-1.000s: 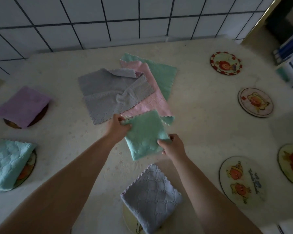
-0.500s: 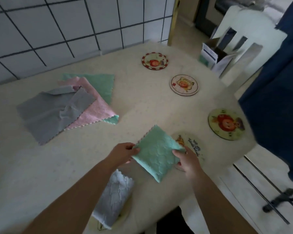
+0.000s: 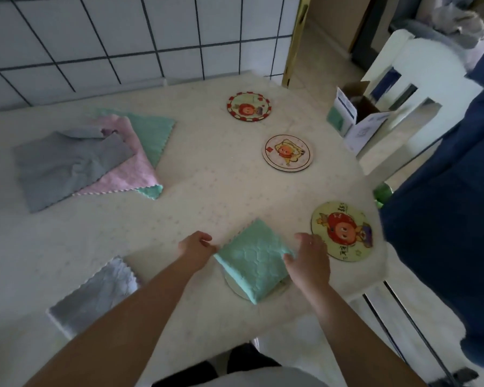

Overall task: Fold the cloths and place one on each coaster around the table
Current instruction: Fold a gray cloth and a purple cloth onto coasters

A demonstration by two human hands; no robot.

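We see a mint-green folded cloth (image 3: 253, 262) with a quilted honeycomb texture, a pale lilac-grey cloth (image 3: 95, 296), a pile of grey (image 3: 67, 166), pink (image 3: 136, 174) and green (image 3: 151, 135), and cream coasters (image 3: 342, 231) with orange-red cartoon faces, one red-checked at the rim (image 3: 248, 107).

We see a cream bench (image 3: 207, 191) bearing three bare coasters (image 3: 287, 153), a pile of unfolded cloths (image 3: 95, 157), a folded grey cloth (image 3: 95, 294) and a folded green cloth (image 3: 252, 261) on a coaster.
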